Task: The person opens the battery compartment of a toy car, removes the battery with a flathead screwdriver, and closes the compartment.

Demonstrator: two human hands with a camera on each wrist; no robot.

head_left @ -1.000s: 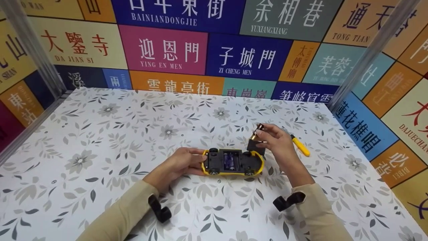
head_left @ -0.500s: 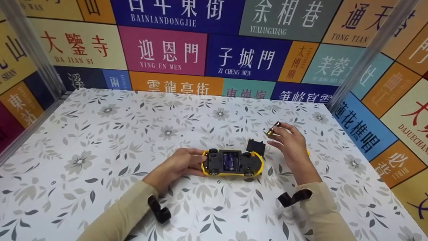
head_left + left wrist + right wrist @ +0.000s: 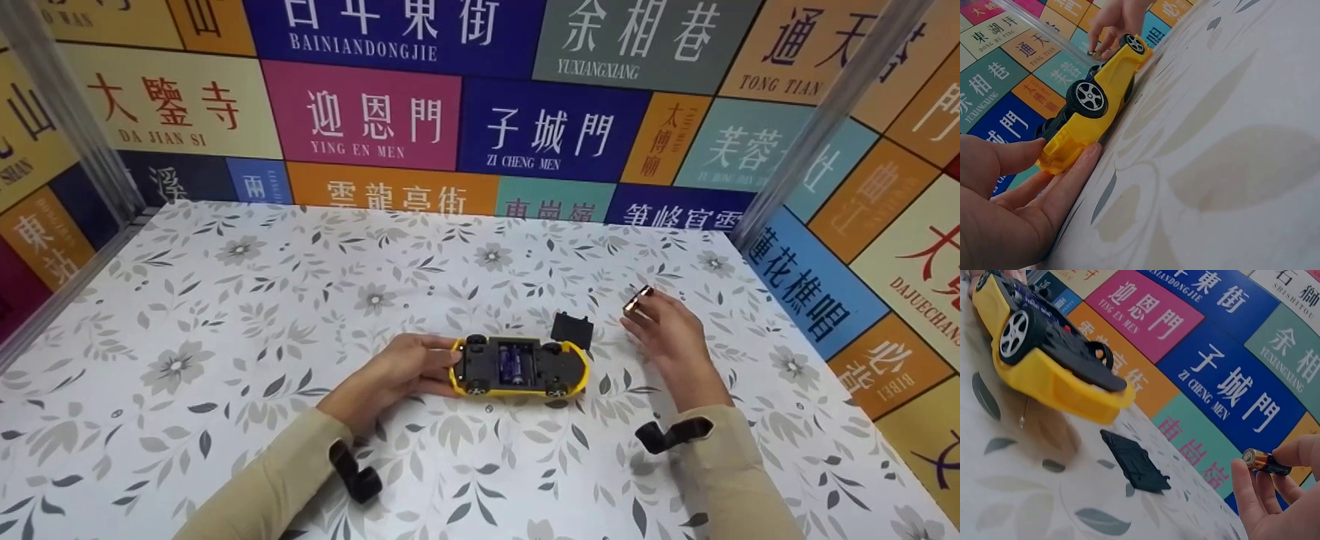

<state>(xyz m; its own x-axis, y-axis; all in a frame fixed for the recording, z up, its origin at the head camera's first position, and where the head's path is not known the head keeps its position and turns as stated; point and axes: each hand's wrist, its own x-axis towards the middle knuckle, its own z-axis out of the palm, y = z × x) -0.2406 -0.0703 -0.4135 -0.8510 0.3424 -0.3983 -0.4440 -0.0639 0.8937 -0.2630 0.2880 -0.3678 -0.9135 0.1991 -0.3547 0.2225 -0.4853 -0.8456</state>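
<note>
A yellow toy car (image 3: 559, 367) lies upside down with its black underside up. My left hand (image 3: 401, 367) holds its left end, thumb on top and fingers below in the left wrist view. In the car's uncovered battery compartment sits at least one purple battery (image 3: 513, 365). My right hand (image 3: 673, 337), to the right of the car and off the table, pinches a copper-and-black battery (image 3: 1266, 462) between thumb and fingers. Between the car and that hand lies a loose black battery cover (image 3: 572, 330), flat on the cloth.
A white tablecloth with grey leaves and flowers (image 3: 300, 262) covers the table. Colourful lettered panels (image 3: 367, 116) stand behind and at both sides, with clear upright posts (image 3: 825, 112) at the corners. Black straps (image 3: 356, 472) hang from both sleeves.
My right hand has drawn the battery rightward, away from the car and cover. A yellow-handled tool seen at the right earlier is now hidden behind that hand. The left hand and car stay put.
</note>
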